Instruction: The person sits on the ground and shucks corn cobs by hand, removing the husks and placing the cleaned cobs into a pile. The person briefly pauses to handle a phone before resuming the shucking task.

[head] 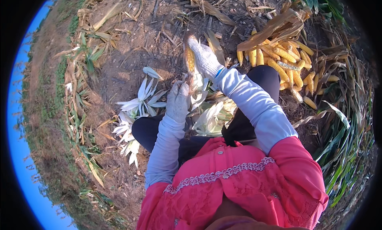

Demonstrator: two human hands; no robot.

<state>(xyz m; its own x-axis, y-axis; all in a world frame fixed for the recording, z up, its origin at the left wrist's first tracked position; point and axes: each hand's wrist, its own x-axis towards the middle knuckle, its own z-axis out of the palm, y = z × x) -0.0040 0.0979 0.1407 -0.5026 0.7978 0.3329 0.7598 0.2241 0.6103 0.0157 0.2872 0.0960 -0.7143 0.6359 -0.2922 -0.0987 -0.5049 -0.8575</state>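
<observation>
My right hand (204, 57), in a pale knitted glove, grips the upper part of an ear of corn (190, 59). Yellow kernels show along its left side, and dark brown silk or husk covers its tip. At the ear's lower end is my left hand (178, 100), also gloved, with its fingers closed around the base or the husk there; the fingers hide just what they hold. Pale peeled husk (199, 80) hangs below the ear, between my hands. More whitish husks (210, 119) lie between my legs.
A heap of husked yellow corn ears (286, 61) lies beyond my right knee, partly under a dry brown husk (273, 30). Discarded white husks (141, 98) lie at my left knee. Green and dry corn stalks (346, 140) are piled on the right.
</observation>
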